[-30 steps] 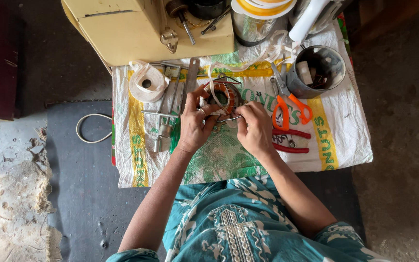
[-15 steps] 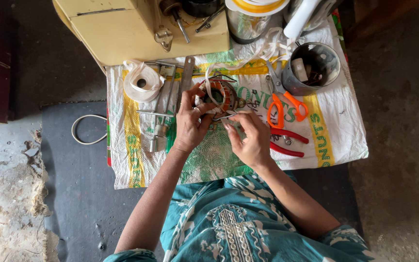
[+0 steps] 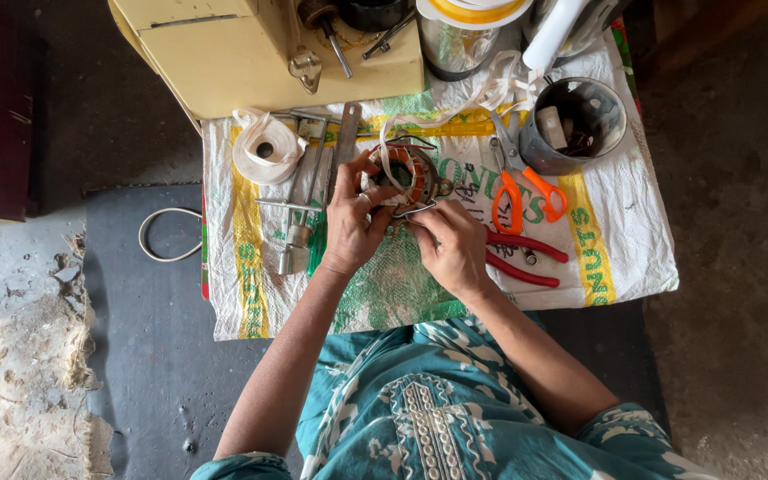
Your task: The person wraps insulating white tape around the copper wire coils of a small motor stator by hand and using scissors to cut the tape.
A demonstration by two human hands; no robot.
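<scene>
Seemingly mid-binding on a round copper-wound motor coil (image 3: 408, 174), lying on the desk just past the fingertips, at about 12 o'clock from the person's chest. Left hand (image 3: 356, 218) closed on the coil's 9 o'clock rim, thumb and fingers pinching it steady. Right hand (image 3: 452, 244) curled narrow at the 5 o'clock edge, fingertips pressed together on something thin there; cannot tell whether tape end or wire. Judged from the white tape strip (image 3: 388, 147) looping off the coil toward 1 o'clock: wrapping or tying of the winding, partly done.

Calls next for a firm left-hand hold, a small precise pull with the right, and slack kept out of the strip.

Round about: roll of white tape (image 3: 264, 151) at 10 o'clock of the coil; flat metal tools (image 3: 300, 204) at 9 o'clock, just beside the left wrist; orange-handled scissors (image 3: 517, 191) at 3 o'clock; red pliers (image 3: 526, 258) at 4 o'clock, near the right hand; metal can (image 3: 575, 124) at 2 o'clock; yellow box (image 3: 242, 53) at 11 o'clock. All on a woven sack (image 3: 633, 258). Scissors and pliers close enough to snag the loose strip.
</scene>
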